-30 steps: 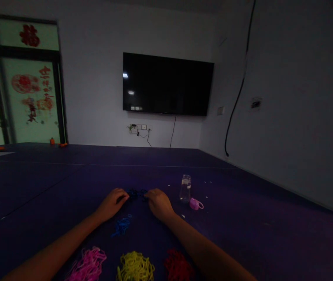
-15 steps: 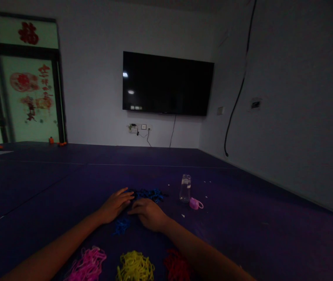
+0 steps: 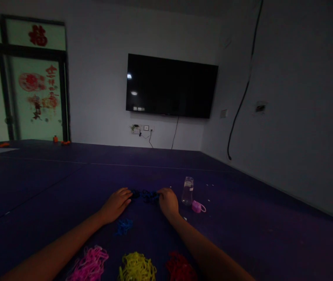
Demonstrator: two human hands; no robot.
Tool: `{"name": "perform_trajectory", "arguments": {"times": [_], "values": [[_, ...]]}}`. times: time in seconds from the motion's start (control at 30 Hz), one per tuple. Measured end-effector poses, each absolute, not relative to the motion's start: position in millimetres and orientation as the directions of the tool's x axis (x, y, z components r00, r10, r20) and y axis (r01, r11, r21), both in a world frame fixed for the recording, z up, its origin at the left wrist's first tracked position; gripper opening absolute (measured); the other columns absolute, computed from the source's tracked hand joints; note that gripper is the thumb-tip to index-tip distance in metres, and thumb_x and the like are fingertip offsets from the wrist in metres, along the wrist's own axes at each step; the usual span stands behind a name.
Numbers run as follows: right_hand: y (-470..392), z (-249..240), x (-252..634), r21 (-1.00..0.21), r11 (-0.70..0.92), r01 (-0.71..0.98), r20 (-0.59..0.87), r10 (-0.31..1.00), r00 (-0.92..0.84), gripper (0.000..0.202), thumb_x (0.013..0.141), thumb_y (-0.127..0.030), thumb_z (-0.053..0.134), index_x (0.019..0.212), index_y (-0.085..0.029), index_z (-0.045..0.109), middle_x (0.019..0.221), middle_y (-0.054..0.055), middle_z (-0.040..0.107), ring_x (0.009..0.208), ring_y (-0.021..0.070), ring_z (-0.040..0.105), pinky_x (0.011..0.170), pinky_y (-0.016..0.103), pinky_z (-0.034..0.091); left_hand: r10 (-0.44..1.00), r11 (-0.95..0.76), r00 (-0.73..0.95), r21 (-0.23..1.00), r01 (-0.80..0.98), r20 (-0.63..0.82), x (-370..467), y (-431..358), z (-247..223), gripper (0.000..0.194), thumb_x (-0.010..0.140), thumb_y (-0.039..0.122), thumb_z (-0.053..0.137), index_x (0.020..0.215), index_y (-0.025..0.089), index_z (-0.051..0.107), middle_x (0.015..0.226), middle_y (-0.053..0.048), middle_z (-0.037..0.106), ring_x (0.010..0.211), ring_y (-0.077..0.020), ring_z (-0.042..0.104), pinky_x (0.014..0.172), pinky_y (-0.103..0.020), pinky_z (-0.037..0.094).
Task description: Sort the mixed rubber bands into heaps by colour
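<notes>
A mixed dark and blue pile of small bands [image 3: 146, 196] lies on the purple surface [image 3: 75, 183] between my two hands. My left hand [image 3: 118, 203] rests at the pile's left end, fingers extended and slightly apart. At the right end, my right hand [image 3: 168, 201] touches the pile with bent fingers; its fingertips are partly hidden. Nearer to me is a small blue cluster [image 3: 123, 226]. Closer still lie three heaps of bands: pink [image 3: 89, 264], yellow [image 3: 138, 267] and red [image 3: 180, 267], the red one beside my right forearm.
A clear bottle [image 3: 187, 191] stands right of my right hand, with a pink looped cap [image 3: 197, 207] beside it. Small white scraps lie around them. Orange objects [image 3: 66, 143] sit at the far left edge. A television [image 3: 172, 86] hangs on the wall.
My right hand has moved right and away from me, from near my left hand to the pile's right end. The left hand has barely moved. The view has shifted slightly.
</notes>
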State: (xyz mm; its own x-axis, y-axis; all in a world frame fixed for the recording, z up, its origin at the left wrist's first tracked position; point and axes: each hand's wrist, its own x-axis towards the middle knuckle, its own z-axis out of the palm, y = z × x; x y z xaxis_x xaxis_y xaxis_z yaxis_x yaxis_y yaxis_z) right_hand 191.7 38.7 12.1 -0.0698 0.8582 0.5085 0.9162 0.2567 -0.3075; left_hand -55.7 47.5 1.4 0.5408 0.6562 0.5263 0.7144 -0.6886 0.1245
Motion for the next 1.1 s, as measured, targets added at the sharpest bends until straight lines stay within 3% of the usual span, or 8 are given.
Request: {"name": "perform_trajectory", "arguments": {"times": [0.3,0.53,0.8,1.1], "values": [[42.7,3.8,191.6,-0.322,0.230,0.918,0.521,0.853,-0.030,0.039,0.073,-0.003,0.041,0.093,-0.019,0.071,0.093,0.008,0.070,0.094,0.0208,0.061,0.085,0.029,0.044,0.720,-0.584,0.414,0.163,0.795,0.556,-55.1,43.4,8.9,0.031,0.089,0.021,0.038,0.106,0.014,0.063,0.105,-0.012,0.065,0.101,-0.0246,0.056,0.089,-0.040,0.044],[41.5,4.6,189.5,-0.282,0.298,0.912,0.514,0.850,-0.119,0.039,0.074,-0.005,0.042,0.093,-0.022,0.071,0.095,0.006,0.070,0.097,0.0202,0.060,0.086,0.029,0.043,0.722,-0.596,0.406,0.207,0.776,0.560,-54.2,38.8,12.8,0.029,0.087,0.017,0.041,0.104,0.016,0.065,0.095,-0.010,0.066,0.093,-0.0231,0.058,0.084,-0.037,0.045],[41.0,7.5,187.5,-0.236,0.317,0.919,0.471,0.864,-0.177,0.041,0.072,0.000,0.041,0.092,-0.020,0.072,0.098,0.008,0.069,0.100,0.0204,0.059,0.088,0.028,0.042,0.735,-0.566,0.373,0.209,0.797,0.566,-55.7,42.2,10.7,0.028,0.086,0.013,0.042,0.098,0.016,0.068,0.099,-0.010,0.066,0.097,-0.0235,0.058,0.087,-0.037,0.045],[38.0,11.7,184.9,-0.328,0.331,0.885,0.476,0.867,-0.148,0.047,0.073,0.000,0.038,0.105,-0.017,0.068,0.109,0.007,0.066,0.107,0.0178,0.055,0.094,0.025,0.039,0.725,-0.531,0.350,0.158,0.832,0.593,-58.2,49.1,5.0,0.033,0.085,0.013,0.040,0.105,0.013,0.066,0.109,-0.012,0.065,0.103,-0.0238,0.058,0.091,-0.038,0.045]]}}
